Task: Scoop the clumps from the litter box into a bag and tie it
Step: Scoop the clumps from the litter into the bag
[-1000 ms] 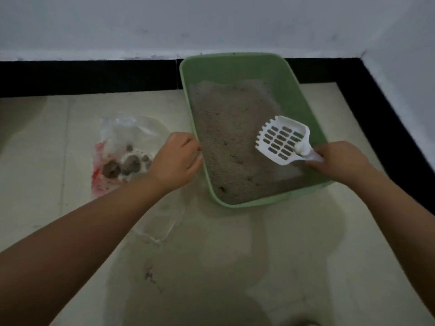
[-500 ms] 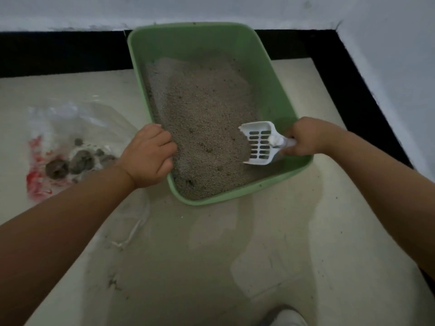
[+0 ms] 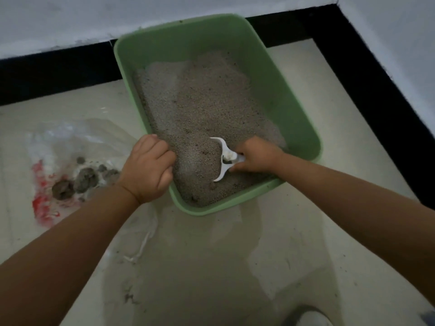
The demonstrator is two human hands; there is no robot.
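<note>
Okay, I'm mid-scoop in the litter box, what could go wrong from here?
1. The scoop is buried near the box's front wall, so a quick lift might flick litter onto the floor.
2. The bag lies slack off to the left, so clumps carried across may drop short.

A home: a green cat litter box (image 3: pixel 294 109) sits on the pale tiled floor (image 3: pixel 211 267), in a corner between white walls (image 3: pixel 70 17).

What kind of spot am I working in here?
Probably a floor corner of a room at home: pale floor tiles, a black skirting band under white walls, and a green litter box set there.
</note>
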